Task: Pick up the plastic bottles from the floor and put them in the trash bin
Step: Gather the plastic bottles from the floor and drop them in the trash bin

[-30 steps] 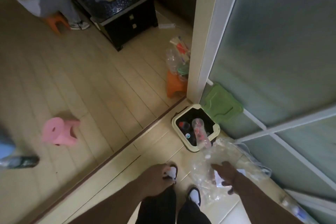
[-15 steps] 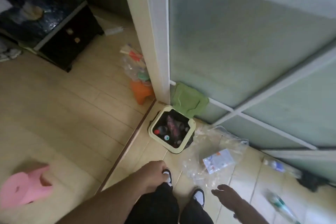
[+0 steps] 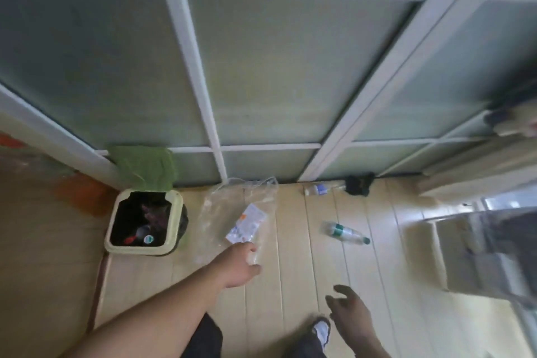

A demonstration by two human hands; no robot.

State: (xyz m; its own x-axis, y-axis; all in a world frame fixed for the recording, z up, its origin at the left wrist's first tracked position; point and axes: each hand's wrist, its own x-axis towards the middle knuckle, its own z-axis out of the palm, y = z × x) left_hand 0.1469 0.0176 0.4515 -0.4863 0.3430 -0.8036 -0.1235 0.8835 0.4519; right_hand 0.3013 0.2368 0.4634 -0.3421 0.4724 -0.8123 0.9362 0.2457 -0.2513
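Here, bottle (image 3: 345,232) on open floor, bin (image 3: 144,249) by wall

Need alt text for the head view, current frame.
Two empty hands, left and right, reach over a pale plank floor toward a clear bottle lying on its side. The lined trash bin stands left, holding bottles; a clear plastic bag lies between.

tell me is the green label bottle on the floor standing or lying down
Lying down: the green-label bottle rests on its side on the floor boards, cap pointing right.
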